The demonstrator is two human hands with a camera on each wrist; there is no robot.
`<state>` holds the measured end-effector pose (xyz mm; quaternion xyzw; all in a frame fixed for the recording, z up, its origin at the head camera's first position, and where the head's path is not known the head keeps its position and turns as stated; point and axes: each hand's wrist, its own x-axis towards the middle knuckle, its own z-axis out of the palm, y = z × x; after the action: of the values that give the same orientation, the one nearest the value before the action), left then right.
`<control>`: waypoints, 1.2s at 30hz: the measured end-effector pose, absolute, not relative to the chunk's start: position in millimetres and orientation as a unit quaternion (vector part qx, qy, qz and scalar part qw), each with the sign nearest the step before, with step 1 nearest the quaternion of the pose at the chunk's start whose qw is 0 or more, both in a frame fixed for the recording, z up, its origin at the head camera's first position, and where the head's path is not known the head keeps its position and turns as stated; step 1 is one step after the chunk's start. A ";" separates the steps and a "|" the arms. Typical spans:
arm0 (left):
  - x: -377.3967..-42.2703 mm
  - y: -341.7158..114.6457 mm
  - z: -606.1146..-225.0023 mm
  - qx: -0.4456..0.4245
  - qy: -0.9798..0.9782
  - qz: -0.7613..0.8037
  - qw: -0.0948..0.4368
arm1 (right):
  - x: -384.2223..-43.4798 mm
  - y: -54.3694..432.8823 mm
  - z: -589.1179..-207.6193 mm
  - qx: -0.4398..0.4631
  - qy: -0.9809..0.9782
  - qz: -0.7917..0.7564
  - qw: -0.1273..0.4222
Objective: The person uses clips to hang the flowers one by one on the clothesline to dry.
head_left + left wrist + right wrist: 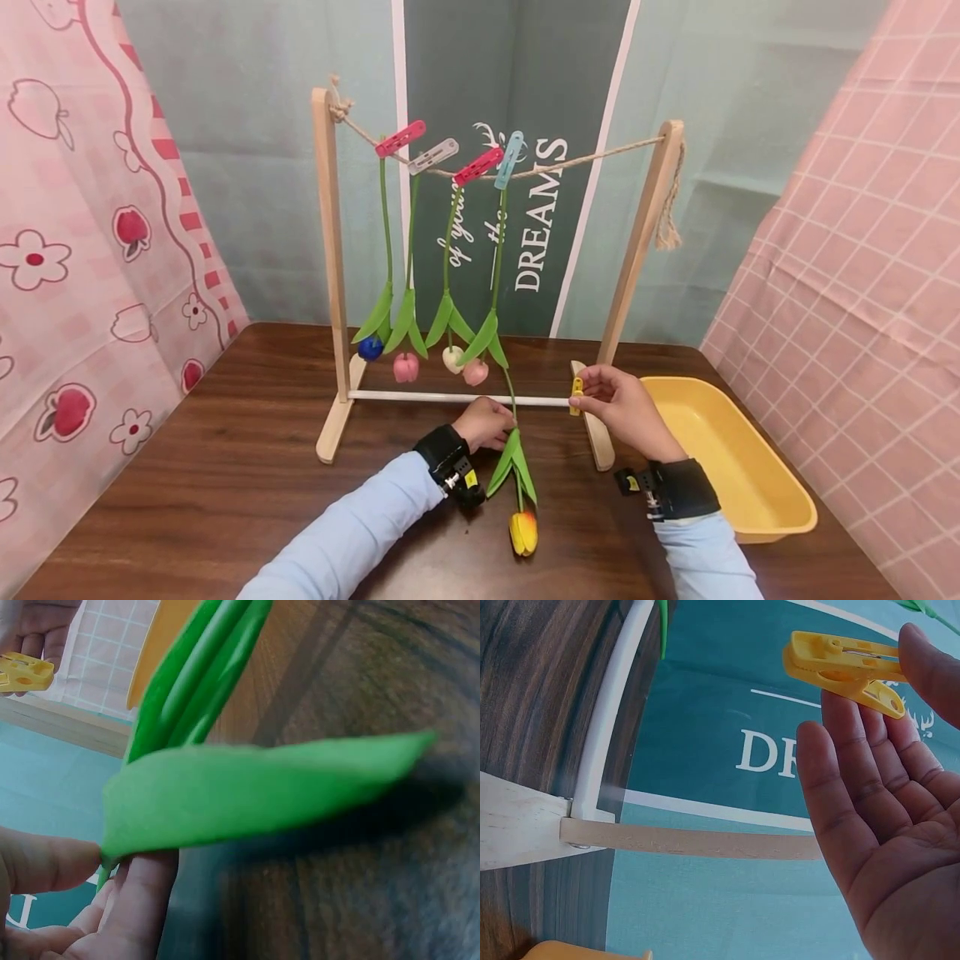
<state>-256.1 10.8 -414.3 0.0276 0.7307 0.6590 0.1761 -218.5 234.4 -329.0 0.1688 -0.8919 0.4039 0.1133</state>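
My left hand [486,422] pinches the stem of a yellow artificial tulip [522,533] between thumb and fingers, just above its green leaves [247,791]. The bloom hangs downward over the table. To the right, my right hand [618,408] holds a yellow clothespin [847,664] between thumb and fingertips, near the frame's right post. Behind the hands, several tulips hang upside down from a rope [600,156]: a blue one [370,347], a white one [452,359] and pink ones. Red, grey and blue clothespins [510,159] clip their stems to it.
The rope is strung between the two posts of a wooden frame [330,250], joined low down by a white rod [420,397]. A yellow basin [750,467] stands at the right of the brown table [187,467]. Printed curtains [847,233] enclose the sides and back.
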 end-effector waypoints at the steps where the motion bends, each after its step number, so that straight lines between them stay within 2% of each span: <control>1: -256.0 11.0 -414.2 0.029 0.730 0.660 0.176 | -218.5 234.6 -328.8 0.168 -0.892 0.403 0.114; 18: -236.0 17.0 -385.3 0.098 0.720 0.667 0.166 | -209.9 239.9 -317.4 0.171 -0.883 0.408 0.158; 27: -223.0 17.7 -361.2 0.134 0.695 0.688 0.159 | -198.7 235.9 -294.7 0.183 -0.876 0.399 0.199; 36: -211.2 12.7 -330.9 0.206 0.705 0.670 0.107 | -189.3 230.6 -258.4 0.216 -0.861 0.383 0.255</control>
<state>-211.2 12.7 -330.9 0.2060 0.7053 0.6699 0.1066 -189.3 230.6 -258.4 0.2162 -0.8612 0.3827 0.2553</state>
